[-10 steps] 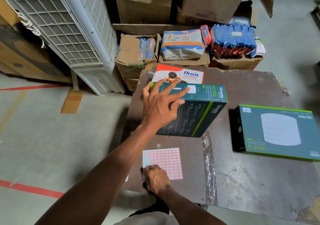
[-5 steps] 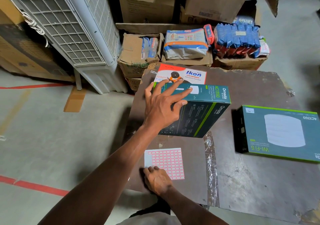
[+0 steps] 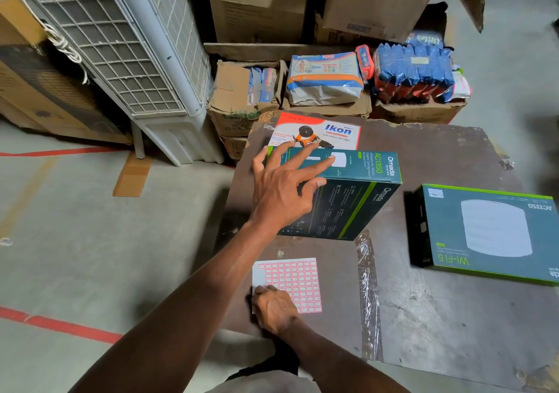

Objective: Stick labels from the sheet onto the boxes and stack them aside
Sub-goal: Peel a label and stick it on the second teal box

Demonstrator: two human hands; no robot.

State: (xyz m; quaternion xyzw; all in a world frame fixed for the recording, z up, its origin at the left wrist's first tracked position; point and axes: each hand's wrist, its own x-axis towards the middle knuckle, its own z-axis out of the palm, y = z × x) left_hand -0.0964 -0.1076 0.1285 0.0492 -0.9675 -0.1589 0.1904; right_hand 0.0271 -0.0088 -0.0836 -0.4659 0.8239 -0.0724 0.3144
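A dark green Omada box (image 3: 348, 199) stands on its edge, tilted, in the middle of the brown table (image 3: 438, 326). My left hand (image 3: 284, 193) rests on it, fingers spread straight over its top face and thumb on the front face. A sheet of pink-edged labels (image 3: 296, 280) lies near the table's front edge. My right hand (image 3: 273, 308) sits on its lower left corner with curled fingers picking at it; what the fingertips hold is hidden. A second Omada box (image 3: 490, 232) lies flat at the right, with a small white label near its far left corner.
An orange and white Ikon tape dispenser box (image 3: 317, 133) lies behind the standing box. Beyond the table are cardboard cartons (image 3: 242, 99) and blue packs (image 3: 414, 71). A white air cooler (image 3: 127, 53) stands at the left. Concrete floor with red lines (image 3: 66, 326) lies to the left.
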